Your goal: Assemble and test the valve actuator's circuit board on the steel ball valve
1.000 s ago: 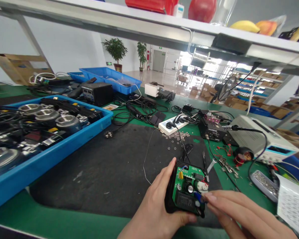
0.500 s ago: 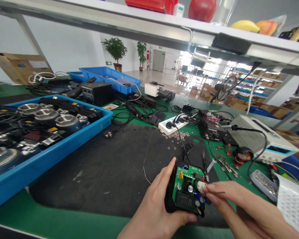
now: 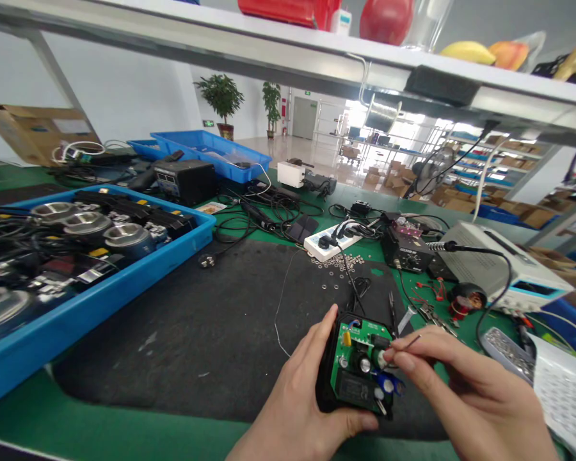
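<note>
A green circuit board (image 3: 338, 373) with capacitors, a yellow part and a large black block sits in a black housing (image 3: 325, 384). My left hand (image 3: 300, 390) grips that housing from the left, with the thumb along the near edge and the fingers up its side. Over the board's right side, my right hand (image 3: 456, 378) pinches a thin dark rod (image 3: 413, 342), whose exact kind I cannot make out. Its fingertips are at a whitish component (image 3: 382, 358), above a blue part (image 3: 388, 383). Tweezers (image 3: 392, 310) lie just beyond the board.
A blue tray (image 3: 173, 246) of metal-rimmed devices stands at the left. Small rings (image 3: 336, 262) lie scattered by a white power strip (image 3: 333, 240). At right are a soldering station (image 3: 406, 250), a grey instrument (image 3: 499, 266) and a parts dish (image 3: 506, 352). A shelf (image 3: 288, 61) crosses overhead.
My right hand has turned and shifted slightly up, so the thin rod now slants upward rather than lying nearly level. My left hand still grips the housing in about the same place.
</note>
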Available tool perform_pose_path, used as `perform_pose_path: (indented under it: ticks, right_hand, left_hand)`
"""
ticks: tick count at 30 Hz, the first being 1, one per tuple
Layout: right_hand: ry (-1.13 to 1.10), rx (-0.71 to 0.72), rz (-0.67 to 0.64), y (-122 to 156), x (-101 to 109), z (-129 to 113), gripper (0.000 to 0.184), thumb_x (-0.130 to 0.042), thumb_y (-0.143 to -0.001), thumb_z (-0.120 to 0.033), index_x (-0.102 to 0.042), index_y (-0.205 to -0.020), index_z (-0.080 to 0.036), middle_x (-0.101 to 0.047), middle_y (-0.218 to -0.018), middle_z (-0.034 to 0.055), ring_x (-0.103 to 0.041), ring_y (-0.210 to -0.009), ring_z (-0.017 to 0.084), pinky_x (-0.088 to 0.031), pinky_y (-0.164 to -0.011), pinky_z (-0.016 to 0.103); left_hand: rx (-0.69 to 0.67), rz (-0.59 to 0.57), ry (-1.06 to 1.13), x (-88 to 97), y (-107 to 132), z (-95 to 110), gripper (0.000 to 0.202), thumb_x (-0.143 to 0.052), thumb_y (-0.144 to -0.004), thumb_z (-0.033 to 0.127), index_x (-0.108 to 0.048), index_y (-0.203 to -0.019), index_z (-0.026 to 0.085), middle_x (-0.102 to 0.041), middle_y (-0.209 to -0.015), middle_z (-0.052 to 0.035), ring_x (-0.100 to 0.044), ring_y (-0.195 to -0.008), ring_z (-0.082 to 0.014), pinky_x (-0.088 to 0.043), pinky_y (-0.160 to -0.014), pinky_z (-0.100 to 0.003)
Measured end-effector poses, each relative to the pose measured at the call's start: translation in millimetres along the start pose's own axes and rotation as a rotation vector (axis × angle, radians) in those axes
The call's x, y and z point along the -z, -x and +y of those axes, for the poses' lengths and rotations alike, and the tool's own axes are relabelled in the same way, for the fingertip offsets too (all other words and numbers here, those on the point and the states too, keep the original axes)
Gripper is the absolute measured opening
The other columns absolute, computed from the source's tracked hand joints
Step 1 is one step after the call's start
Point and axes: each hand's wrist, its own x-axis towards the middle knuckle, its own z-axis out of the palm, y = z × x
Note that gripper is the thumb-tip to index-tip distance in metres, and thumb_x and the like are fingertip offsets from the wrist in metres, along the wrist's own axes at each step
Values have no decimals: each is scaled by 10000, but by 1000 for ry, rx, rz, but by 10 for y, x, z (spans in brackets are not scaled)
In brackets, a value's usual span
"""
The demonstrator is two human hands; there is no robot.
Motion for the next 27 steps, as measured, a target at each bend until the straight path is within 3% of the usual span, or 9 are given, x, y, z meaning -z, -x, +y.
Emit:
perform_pose_path:
  ticks: [3,10,14,21,27]
  right_hand:
    - [-18,-88,-31,-4,0,32,26,-779,-896,-299,-785,-887,-275,-792,-875,-25,-753,-774,152,-579,-636,146]
    - [-159,-312,-208,-136,2,56,261,-709,-953,-461,-725,-849,-222,-709,-857,9,-669,-796,164,-533,-656,195]
    - [-314,-424,-276,-254,13,76,268,-708,-957,-484,-717,-965,-216,-703,-863,0,-665,-767,150,-532,-674,207]
    - [-448,-458,-312,-377,-24,149,263,-665,-1011,-468,-653,-1077,-214,-703,-759,-19,-589,-680,120,-440,-628,212]
    - [-432,-476,-307,-458,-107,265,314,-680,-992,-479,-630,-861,-198,-516,-689,-62,-409,-631,102,-322,-567,234]
  left_hand:
    - [14,1,-1,-5,0,5,1247,-967,-691,415,-147,-1630,424,-316,-1671,-20,-332,-1537,-319,-289,-1296,-527]
    - [7,4,-7,-2,3,-12,1225,-949,-714,449,-136,-1631,427,-316,-1672,-24,-319,-1544,-324,-279,-1296,-536]
    - [12,6,-10,-5,4,-20,1219,-951,-711,443,-142,-1623,451,-316,-1673,-5,-317,-1546,-320,-269,-1301,-536]
    - [-3,9,-18,-23,2,-56,1215,-932,-722,515,-127,-1628,436,-310,-1678,-9,-304,-1552,-324,-290,-1297,-518]
    - [4,26,-36,-24,-10,-92,1222,-941,-704,518,-135,-1621,459,-316,-1676,-7,-318,-1545,-345,-270,-1291,-586]
